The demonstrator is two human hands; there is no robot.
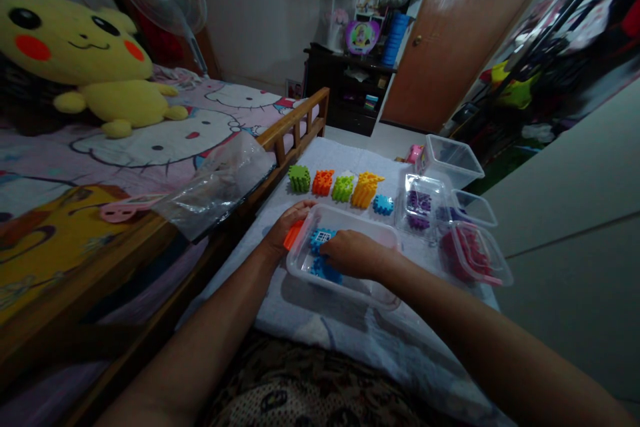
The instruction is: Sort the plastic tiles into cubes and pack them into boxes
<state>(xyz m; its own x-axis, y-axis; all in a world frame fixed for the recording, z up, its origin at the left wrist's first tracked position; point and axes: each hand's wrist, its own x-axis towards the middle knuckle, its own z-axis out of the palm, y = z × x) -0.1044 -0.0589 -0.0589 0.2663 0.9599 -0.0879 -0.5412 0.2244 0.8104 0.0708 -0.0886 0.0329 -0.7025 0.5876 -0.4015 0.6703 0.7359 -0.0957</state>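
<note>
A clear plastic box [370,217] with an orange latch [294,235] at its left end stands before me on the cloth. My left hand [289,223] is closed around that end, fingers along the far corner. Inside the box lie blue toothed toy blocks [326,270], one with a white window-like grid [323,237]. My right hand [354,254] reaches in from the right, its fingers closed at a blue block; the fingertips are partly hidden. Beyond the box stand stacks of toothed blocks: dark green [299,179], orange [323,182], lime [343,188], yellow [366,190] and light blue [383,205].
To the right are clear containers with purple blocks [419,210] and red blocks [467,253], plus a clear tub [453,160]. A wooden bed rail [295,127] runs along the left, with a plastic bag [215,183] over it. A yellow plush toy [120,90] sits on the bed.
</note>
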